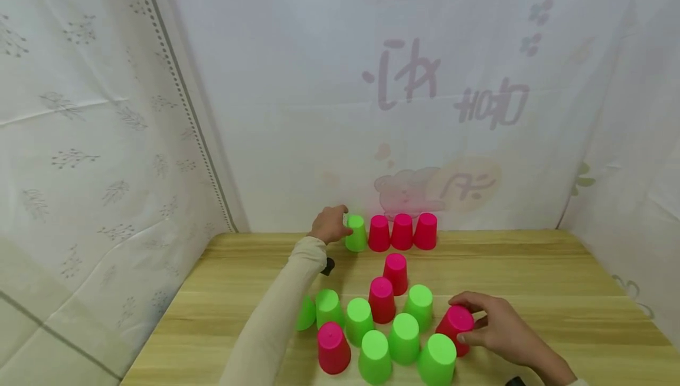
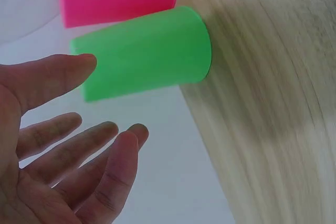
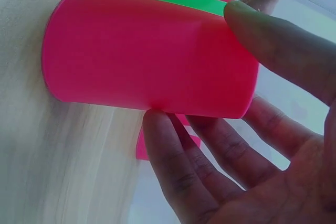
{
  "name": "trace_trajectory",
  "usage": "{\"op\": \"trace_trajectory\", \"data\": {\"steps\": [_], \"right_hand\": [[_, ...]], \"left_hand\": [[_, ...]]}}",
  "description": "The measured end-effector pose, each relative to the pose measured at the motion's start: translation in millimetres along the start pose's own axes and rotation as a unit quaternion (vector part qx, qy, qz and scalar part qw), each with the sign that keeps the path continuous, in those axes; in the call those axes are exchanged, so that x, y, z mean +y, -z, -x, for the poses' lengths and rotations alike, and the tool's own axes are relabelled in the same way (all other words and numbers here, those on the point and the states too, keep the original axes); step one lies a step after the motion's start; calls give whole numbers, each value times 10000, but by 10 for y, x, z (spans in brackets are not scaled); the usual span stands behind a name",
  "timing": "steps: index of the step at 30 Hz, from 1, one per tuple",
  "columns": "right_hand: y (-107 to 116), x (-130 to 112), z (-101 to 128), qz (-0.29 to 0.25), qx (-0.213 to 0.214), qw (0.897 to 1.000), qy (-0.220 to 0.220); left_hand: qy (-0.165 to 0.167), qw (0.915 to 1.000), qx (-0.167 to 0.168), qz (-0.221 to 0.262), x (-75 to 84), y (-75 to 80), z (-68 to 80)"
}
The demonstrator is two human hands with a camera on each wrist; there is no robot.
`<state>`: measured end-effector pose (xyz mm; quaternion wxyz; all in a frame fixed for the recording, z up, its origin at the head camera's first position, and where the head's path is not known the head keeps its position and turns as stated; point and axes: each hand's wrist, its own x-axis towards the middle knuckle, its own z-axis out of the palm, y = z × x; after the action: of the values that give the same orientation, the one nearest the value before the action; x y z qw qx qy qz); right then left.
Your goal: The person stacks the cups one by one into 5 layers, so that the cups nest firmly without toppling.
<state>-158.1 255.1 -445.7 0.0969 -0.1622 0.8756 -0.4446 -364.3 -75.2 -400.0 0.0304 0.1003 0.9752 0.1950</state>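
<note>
4 cups stand in the back row; about 11 remain clustered on the bench. The left hand, fingers open, touches the green cup. The right hand grips a pink cup.

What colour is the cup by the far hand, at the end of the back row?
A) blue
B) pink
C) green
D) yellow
C: the left hand is at a green cup standing upside down at the left end of the back row, beside three pink cups; the left wrist view shows it green too.
</note>
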Motion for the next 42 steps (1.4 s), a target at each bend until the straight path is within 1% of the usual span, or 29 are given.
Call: {"op": "trace_trajectory", "data": {"steps": [4,8,11,15,17,19,22,25,28,31,33,36,39,42], "right_hand": [[-3,14,2,44,22,10000,8],[13,23,2,154,87,9998,35],[37,19,-6,258,140,9995,99],[74,0,-48,459,182,9986,192],[99,-10,-79,574,168,9980,216],[129,-17,-108,691,143,9973,200],[188,-16,-159,886,124,9958,195],[261,-9,-214,1100,151,9935,257],[338,-7,-292,1224,222,9918,284],[422,1,-384,1343,371,9899,245],[476,11,-451,1440,448,9883,219],[554,30,-561,1590,515,9857,231],[627,53,-688,1748,595,9824,288],[698,85,-835,1881,722,9792,244]], "left_hand": [[-234,9997,-25,27,-105,127,141],[-675,9976,-2,125,-192,291,358],[-953,9948,17,353,-266,412,567],[-1173,9896,-2,833,-418,546,883],[-1234,9867,-25,1062,-505,590,1048],[-1305,9839,-37,1216,-611,597,1210],[-1402,9813,32,1321,-786,549,1449],[-1464,9791,195,1395,-939,452,1664],[-1364,9783,362,1519,-1036,333,1845],[-1222,9772,496,1663,-1083,211,1971],[-1114,9764,552,1767,-1102,136,2029],[-974,9749,584,1915,-1119,41,2076],[-988,9734,588,1980,-1125,-34,2086],[-1076,9710,637,2037,-1116,-87,2076]]}}
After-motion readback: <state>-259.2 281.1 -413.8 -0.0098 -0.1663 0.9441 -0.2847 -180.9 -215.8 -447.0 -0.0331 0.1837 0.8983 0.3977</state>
